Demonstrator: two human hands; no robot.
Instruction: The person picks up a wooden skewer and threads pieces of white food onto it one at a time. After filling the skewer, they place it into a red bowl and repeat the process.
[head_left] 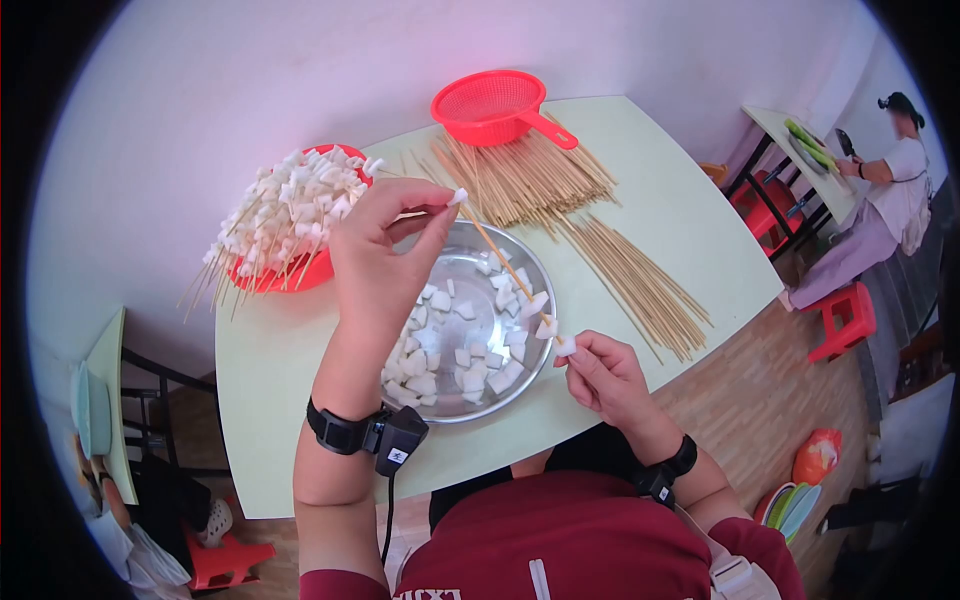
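Observation:
A thin bamboo skewer [492, 243] runs slantwise above the steel bowl [548, 300], between my two hands. My left hand [385, 235] is closed in a pinch on a small white food chunk [459, 196] at the skewer's upper end. Several white chunks [536, 304] sit on the lower part of the skewer. There my right hand [605, 375] is closed, thumb and finger pinching the lowest chunk [565, 345]; whether they also touch the stick is hidden. Loose white chunks [475, 380] lie scattered in the bowl.
Left of the bowl, a red basket [300, 275] is heaped with loaded skewers [295, 205]. Bare skewers [640, 285] lie at the right, beneath and before a red strainer [490, 105]. Another person [890, 185] holds a knife [845, 142] at a far table. A red stool [845, 320] stands nearby.

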